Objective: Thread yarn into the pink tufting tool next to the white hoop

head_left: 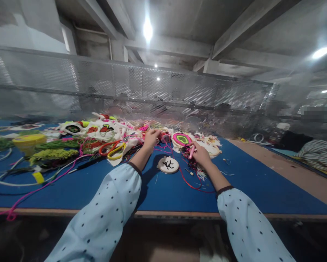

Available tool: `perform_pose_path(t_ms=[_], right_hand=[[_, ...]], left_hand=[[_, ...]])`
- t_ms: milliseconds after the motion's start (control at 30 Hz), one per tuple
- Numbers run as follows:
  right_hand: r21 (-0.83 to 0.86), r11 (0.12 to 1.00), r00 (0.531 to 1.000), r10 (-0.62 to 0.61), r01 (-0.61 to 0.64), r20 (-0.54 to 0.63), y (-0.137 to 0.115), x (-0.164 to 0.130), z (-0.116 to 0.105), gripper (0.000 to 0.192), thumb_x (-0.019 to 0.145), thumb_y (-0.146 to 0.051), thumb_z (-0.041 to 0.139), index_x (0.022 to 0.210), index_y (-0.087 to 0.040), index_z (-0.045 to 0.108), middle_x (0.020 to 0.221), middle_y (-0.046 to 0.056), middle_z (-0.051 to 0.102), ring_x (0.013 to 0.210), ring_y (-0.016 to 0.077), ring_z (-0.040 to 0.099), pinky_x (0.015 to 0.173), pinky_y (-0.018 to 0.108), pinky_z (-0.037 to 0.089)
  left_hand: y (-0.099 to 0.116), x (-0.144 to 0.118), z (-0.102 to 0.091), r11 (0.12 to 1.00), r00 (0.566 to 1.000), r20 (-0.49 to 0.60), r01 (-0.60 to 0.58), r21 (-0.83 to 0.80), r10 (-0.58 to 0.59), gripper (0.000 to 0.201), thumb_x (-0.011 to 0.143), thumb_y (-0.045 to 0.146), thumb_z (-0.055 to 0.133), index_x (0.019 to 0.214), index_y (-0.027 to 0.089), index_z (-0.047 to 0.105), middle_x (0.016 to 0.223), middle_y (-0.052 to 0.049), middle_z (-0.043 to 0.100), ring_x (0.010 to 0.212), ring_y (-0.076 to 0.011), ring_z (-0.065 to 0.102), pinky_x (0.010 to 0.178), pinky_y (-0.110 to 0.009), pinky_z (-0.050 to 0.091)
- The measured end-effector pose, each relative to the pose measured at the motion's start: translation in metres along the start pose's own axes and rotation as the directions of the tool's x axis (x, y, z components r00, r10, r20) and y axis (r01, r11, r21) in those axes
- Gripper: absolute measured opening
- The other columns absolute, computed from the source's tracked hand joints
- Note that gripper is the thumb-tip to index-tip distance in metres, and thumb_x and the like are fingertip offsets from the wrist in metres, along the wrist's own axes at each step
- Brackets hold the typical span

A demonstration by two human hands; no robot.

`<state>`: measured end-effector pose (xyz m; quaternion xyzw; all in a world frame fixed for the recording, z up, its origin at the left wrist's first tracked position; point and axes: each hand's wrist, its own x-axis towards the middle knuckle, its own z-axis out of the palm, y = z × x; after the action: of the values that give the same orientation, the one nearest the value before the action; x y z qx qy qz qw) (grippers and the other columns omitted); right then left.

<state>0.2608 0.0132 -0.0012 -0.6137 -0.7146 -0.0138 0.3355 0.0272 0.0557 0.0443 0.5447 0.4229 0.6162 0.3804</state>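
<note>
My left hand (pixel 152 138) reaches into the heap of yarn and fabric, beside bright pink yarn (pixel 144 128). Its fingers are bent close together, and whatever lies between them is hidden. In my right hand (pixel 201 154) is a pink pen-shaped tool (pixel 191 152), held upright over a tangle of dark and red yarn. Just behind that hand lies a hooped piece with a pink and lime green design (pixel 182 139). On the blue mat between my forearms rests a small round white hoop (pixel 168 165) with black branching stitches.
Orange-and-yellow-handled scissors (pixel 116 151) lie left of my left hand. Further left are green yarn (pixel 54 155) and a yellow tub (pixel 29 142). Red yarn (pixel 188 182) loops across the mat. A perforated metal screen (pixel 152 87) stands behind; striped cloth (pixel 320 154) lies far right.
</note>
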Motion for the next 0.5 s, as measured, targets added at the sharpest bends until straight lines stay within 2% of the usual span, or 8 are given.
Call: perform_pose_path(t_ms=[67, 133, 233, 333, 400, 500], right_hand=[[-0.07, 0.994, 0.996, 0.082, -0.084, -0.035, 0.011, 0.002, -0.004, 0.027, 0.074, -0.023, 0.05, 0.101, -0.026, 0.055, 0.079, 0.001, 0.062, 0.071, 0.0184, 0.056, 0.055, 0.023, 0.031], [-0.119, 0.977, 0.983, 0.172, -0.179, -0.062, 0.023, 0.004, -0.009, 0.03, 0.071, -0.02, 0.051, 0.101, -0.025, 0.055, 0.079, 0.002, 0.062, 0.071, 0.0189, 0.055, 0.055, 0.023, 0.03], [-0.122, 0.947, 0.951, 0.285, -0.299, -0.12, 0.039, 0.007, -0.013, 0.035, 0.068, -0.015, 0.052, 0.102, -0.024, 0.055, 0.08, 0.003, 0.061, 0.072, 0.0184, 0.055, 0.056, 0.023, 0.031], [-0.069, 0.918, 0.909, 0.372, -0.39, -0.191, 0.052, 0.008, -0.011, 0.037, 0.067, -0.012, 0.051, 0.102, -0.023, 0.056, 0.084, 0.004, 0.061, 0.074, 0.0184, 0.055, 0.057, 0.023, 0.032], [-0.035, 0.908, 0.889, 0.401, -0.418, -0.22, 0.057, 0.009, -0.007, 0.037, 0.066, -0.012, 0.05, 0.101, -0.023, 0.058, 0.083, 0.004, 0.062, 0.072, 0.0184, 0.055, 0.055, 0.023, 0.032], [0.005, 0.924, 0.896, 0.372, -0.382, -0.242, 0.06, 0.011, -0.002, 0.037, 0.065, -0.011, 0.048, 0.098, -0.023, 0.059, 0.08, 0.002, 0.062, 0.07, 0.0179, 0.055, 0.054, 0.023, 0.031]], left_hand=[[0.003, 0.014, -0.024, 0.989, 0.983, -0.178, 0.012, -0.144, -0.038, 0.008, 0.067, 0.024, 0.052, 0.066, 0.016, 0.051, 0.059, 0.001, 0.057, 0.055, -0.0101, 0.053, 0.055, -0.022, 0.041], [0.003, 0.025, -0.052, 0.965, 0.949, -0.307, -0.013, -0.263, -0.071, 0.005, 0.068, 0.021, 0.05, 0.069, 0.017, 0.048, 0.058, 0.003, 0.055, 0.054, -0.0091, 0.053, 0.054, -0.02, 0.041], [-0.004, 0.034, -0.089, 0.944, 0.842, -0.509, -0.001, -0.331, -0.178, 0.004, 0.069, 0.014, 0.043, 0.066, 0.017, 0.044, 0.052, 0.005, 0.048, 0.047, -0.0071, 0.049, 0.049, -0.018, 0.039], [-0.012, 0.035, -0.11, 0.944, 0.786, -0.577, 0.026, -0.329, -0.223, 0.007, 0.067, 0.01, 0.042, 0.064, 0.017, 0.043, 0.049, 0.006, 0.046, 0.042, -0.0063, 0.044, 0.045, -0.017, 0.036], [-0.015, 0.035, -0.113, 0.949, 0.782, -0.583, 0.034, -0.312, -0.22, 0.008, 0.066, 0.009, 0.043, 0.062, 0.016, 0.042, 0.047, 0.006, 0.044, 0.041, -0.0061, 0.042, 0.045, -0.017, 0.036], [-0.014, 0.035, -0.106, 0.96, 0.809, -0.557, 0.031, -0.279, -0.188, 0.007, 0.064, 0.011, 0.046, 0.059, 0.015, 0.045, 0.045, 0.006, 0.043, 0.04, -0.0063, 0.042, 0.044, -0.017, 0.035]])
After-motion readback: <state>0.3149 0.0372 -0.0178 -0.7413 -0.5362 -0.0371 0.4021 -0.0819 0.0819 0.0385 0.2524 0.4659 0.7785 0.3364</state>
